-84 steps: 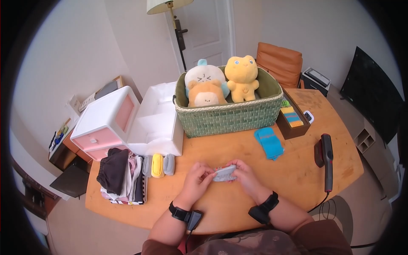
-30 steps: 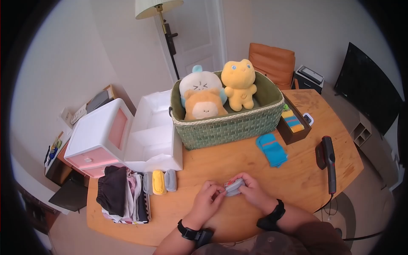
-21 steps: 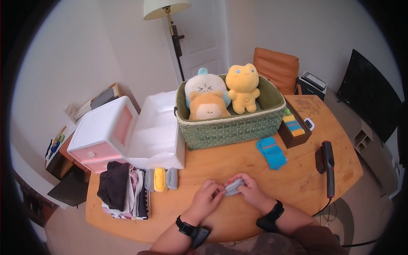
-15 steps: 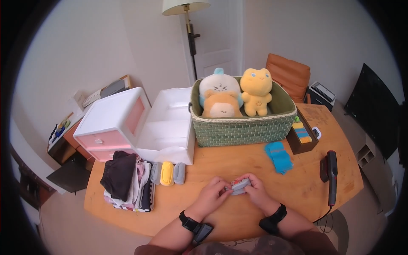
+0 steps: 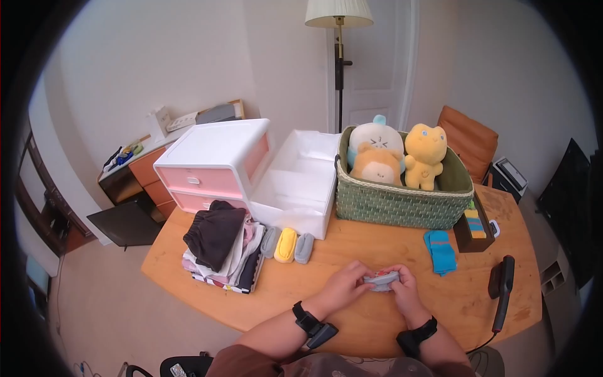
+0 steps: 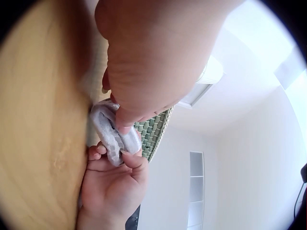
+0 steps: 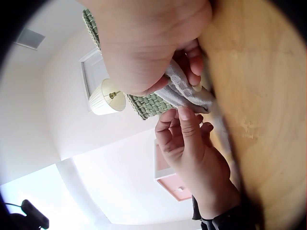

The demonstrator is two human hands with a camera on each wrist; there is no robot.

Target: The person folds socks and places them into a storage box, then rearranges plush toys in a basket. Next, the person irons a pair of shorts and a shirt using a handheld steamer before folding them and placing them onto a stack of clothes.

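A small grey sock, folded into a bundle with a bit of red showing on top, is held between both hands over the front of the table. My left hand pinches its left end with thumb and fingers. At the opposite end, my right hand grips it, thumb on the near side. The left wrist view shows an opening between the folded layers of the sock, with a left finger at it. Left of the hands stand rolled socks: a yellow one between two grey ones. Flat blue socks lie to the right.
A stack of folded clothes sits at the left beside a white-pink drawer unit and a white open bin. Behind stand a green basket of plush toys and a brown box with socks. A corded black appliance lies right.
The head view has swung left, so the table's things appear farther right. Both hands keep hold of the grey sock, which looked flatter at first and is now more bunched.
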